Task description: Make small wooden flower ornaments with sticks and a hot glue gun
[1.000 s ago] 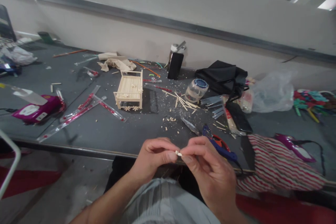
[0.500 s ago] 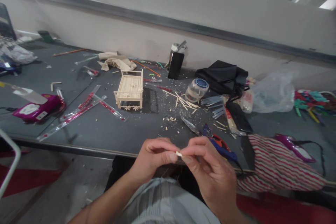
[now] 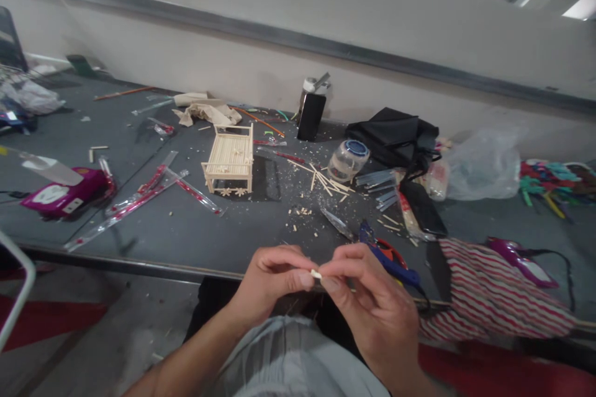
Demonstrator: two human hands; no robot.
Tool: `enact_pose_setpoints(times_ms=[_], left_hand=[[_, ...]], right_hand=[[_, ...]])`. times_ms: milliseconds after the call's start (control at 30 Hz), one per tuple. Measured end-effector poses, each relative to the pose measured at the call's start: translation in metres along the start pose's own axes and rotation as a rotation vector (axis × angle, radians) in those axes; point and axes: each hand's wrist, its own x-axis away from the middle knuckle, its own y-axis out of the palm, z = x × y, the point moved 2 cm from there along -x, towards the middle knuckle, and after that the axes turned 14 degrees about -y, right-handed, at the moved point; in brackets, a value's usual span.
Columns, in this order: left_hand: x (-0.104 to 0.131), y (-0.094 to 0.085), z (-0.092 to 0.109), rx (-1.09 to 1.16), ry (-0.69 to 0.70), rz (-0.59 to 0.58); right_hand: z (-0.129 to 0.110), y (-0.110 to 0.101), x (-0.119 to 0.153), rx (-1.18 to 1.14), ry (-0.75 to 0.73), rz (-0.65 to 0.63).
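Note:
Between the fingertips of my left hand [image 3: 278, 276] and my right hand [image 3: 372, 298] is a tiny pale wooden piece [image 3: 316, 274], pinched from both sides at the table's front edge. Farther back stands a small bed-like model [image 3: 231, 158] built from thin wooden sticks, with little pieces lying on its top. Loose sticks [image 3: 321, 178] are spread right of the model, and short cut bits [image 3: 300, 212] lie between them and my hands. Blue-and-red cutters [image 3: 388, 257] lie beyond my right hand.
A clear jar with a blue lid [image 3: 348, 160], an upright phone [image 3: 311, 116] and a black bag [image 3: 395, 136] stand toward the wall. Plastic-wrapped red items [image 3: 144, 189] and a purple device [image 3: 65, 192] lie left. Striped cloth [image 3: 498, 291] hangs over the right front edge.

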Motion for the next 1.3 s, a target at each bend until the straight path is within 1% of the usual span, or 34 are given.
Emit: enact_pose_setpoints(times_ms=[167, 233, 400, 600, 733, 900, 1067, 1233, 1300], left_hand=[[0.0, 0.004, -0.001, 0.09, -0.054, 0.01], [0.0, 0.006, -0.004, 0.161, -0.099, 0.019], [0.002, 0.009, -0.014, 0.382, -0.227, 0.067], [0.003, 0.012, -0.018, 0.505, -0.265, 0.042], [0.004, 0.015, -0.018, 0.57, -0.271, 0.055], [0.004, 0.017, -0.018, 0.554, -0.292, 0.115], [0.005, 0.015, -0.02, 0.514, -0.293, 0.16], [0.006, 0.012, -0.017, 0.333, -0.217, 0.232], [0.007, 0.012, -0.014, 0.292, -0.188, 0.234]], right_hand=[[0.003, 0.001, 0.001, -0.007, -0.009, -0.009], [0.004, 0.001, 0.002, -0.007, -0.01, -0.018], [0.004, 0.001, 0.002, 0.019, 0.018, 0.011], [0.004, 0.003, 0.001, 0.072, 0.034, 0.004], [0.005, 0.004, -0.001, 0.111, 0.027, -0.018], [0.007, 0.004, -0.002, 0.113, 0.032, -0.016], [0.007, 0.004, 0.001, 0.104, 0.044, -0.017], [0.008, 0.002, 0.003, 0.102, 0.038, -0.02], [0.008, 0.001, 0.003, 0.107, 0.039, -0.026]])
